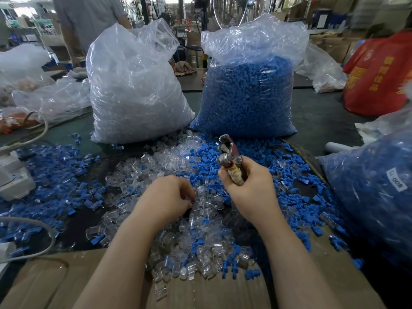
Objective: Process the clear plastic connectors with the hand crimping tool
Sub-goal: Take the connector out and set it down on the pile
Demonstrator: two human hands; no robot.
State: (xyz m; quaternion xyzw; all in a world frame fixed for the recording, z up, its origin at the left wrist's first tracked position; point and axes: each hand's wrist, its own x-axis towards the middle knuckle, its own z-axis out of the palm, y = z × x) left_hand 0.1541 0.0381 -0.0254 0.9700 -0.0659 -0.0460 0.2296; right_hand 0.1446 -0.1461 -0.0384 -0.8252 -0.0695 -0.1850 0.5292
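The clear plastic connectors (191,221), small see-through shells, lie heaped mid-worktop among blue caps (256,157), too many to count. The right hand (249,186) grips one metal crimping tool (229,157) upright above them. The left hand (169,197) curls knuckles-up into the heap; whatever its fingertips hold is hidden.

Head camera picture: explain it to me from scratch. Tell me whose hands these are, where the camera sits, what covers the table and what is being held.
There is no machine here. A person wears the camera on the head, so you look forward and down at that person's own arms. The right hand holds a metal hand crimping tool upright by its handle. The left hand reaches with curled fingers into a loose heap of clear plastic connectors; whether it already pinches one cannot be told. Small blue plastic pieces are scattered around. Behind stand two big bags, one of clear parts, one of blue parts. Brown cardboard lies nearest.
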